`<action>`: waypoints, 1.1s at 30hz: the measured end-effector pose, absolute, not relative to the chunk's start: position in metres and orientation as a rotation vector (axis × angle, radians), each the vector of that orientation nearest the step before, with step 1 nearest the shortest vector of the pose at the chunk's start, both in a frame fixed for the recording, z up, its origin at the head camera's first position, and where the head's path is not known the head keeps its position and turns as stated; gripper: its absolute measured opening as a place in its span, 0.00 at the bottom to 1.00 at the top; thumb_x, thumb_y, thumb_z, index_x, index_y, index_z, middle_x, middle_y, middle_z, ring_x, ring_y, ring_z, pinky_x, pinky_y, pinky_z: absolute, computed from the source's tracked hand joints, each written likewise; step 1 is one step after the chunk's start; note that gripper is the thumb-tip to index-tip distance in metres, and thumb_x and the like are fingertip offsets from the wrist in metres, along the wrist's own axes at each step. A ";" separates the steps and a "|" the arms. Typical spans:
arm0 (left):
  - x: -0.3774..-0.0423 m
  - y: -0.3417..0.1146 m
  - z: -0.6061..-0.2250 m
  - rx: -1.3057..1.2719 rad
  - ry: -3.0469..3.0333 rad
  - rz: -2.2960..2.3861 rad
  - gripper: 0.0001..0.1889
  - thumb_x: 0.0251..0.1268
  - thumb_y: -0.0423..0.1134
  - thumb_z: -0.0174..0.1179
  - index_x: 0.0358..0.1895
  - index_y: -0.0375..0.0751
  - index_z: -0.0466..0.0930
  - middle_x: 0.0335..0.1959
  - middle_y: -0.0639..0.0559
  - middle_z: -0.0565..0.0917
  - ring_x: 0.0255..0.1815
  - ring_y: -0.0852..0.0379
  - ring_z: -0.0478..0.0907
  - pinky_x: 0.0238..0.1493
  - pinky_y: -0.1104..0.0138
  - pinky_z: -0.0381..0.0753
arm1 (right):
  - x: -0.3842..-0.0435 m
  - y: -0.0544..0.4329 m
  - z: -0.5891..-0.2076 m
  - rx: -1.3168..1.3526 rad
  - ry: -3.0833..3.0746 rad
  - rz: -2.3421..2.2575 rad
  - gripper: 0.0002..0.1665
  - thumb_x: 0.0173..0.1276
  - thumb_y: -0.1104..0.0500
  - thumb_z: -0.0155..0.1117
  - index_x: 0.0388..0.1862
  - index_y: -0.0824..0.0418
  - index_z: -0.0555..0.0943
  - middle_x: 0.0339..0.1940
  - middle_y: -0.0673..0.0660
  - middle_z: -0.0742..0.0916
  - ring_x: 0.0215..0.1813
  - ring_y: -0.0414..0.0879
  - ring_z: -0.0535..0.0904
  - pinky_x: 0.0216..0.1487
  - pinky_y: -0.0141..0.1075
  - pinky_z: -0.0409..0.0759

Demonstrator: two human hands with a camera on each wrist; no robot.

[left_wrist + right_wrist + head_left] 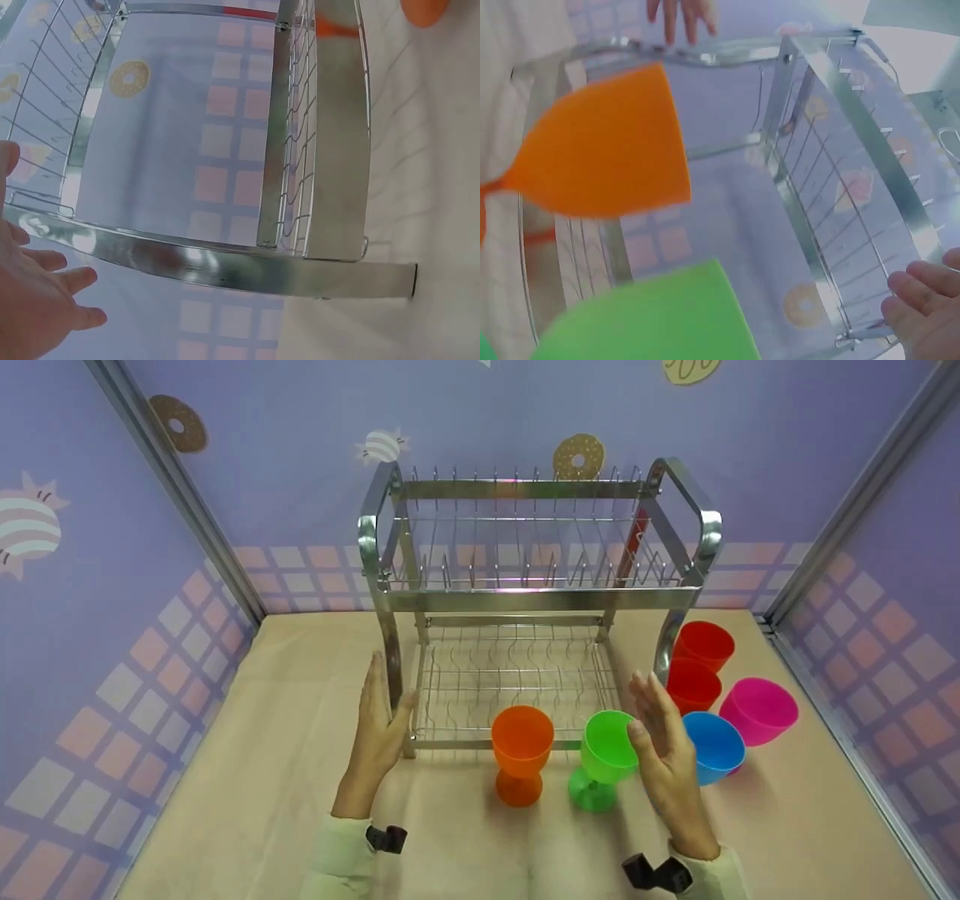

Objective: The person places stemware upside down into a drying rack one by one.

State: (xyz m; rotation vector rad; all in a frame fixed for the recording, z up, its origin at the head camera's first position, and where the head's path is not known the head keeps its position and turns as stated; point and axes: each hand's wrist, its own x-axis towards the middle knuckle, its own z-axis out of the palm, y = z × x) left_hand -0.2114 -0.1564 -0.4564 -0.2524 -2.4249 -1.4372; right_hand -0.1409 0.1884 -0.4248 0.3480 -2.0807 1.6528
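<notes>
A two-tier metal dish rack (536, 600) stands at the back middle of the table. My left hand (380, 727), fingers straight, is beside the rack's left front leg; in the left wrist view its fingers (79, 281) spread near the metal frame. On the other side my right hand (666, 757) is held up with extended fingers, overlapping the rim of a green goblet (606, 750) in the head view. An orange goblet (523, 746) stands upright left of the green one, in front of the rack. Neither hand holds anything.
Right of the rack stand two red cups (705, 645), a pink cup (759, 711) and a blue cup (714, 746), grouped close together. Patterned purple walls (300, 472) enclose the table (240, 810) at the back and both sides.
</notes>
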 end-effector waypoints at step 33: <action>-0.252 -0.173 -0.477 0.194 -2.094 -2.011 0.20 0.73 0.36 0.52 0.64 0.32 0.72 0.59 0.35 0.78 0.58 0.46 0.77 0.59 0.64 0.78 | -0.146 0.127 -0.490 0.377 -2.143 1.990 0.47 0.67 0.67 0.62 0.78 0.61 0.48 0.78 0.59 0.59 0.77 0.50 0.55 0.71 0.23 0.56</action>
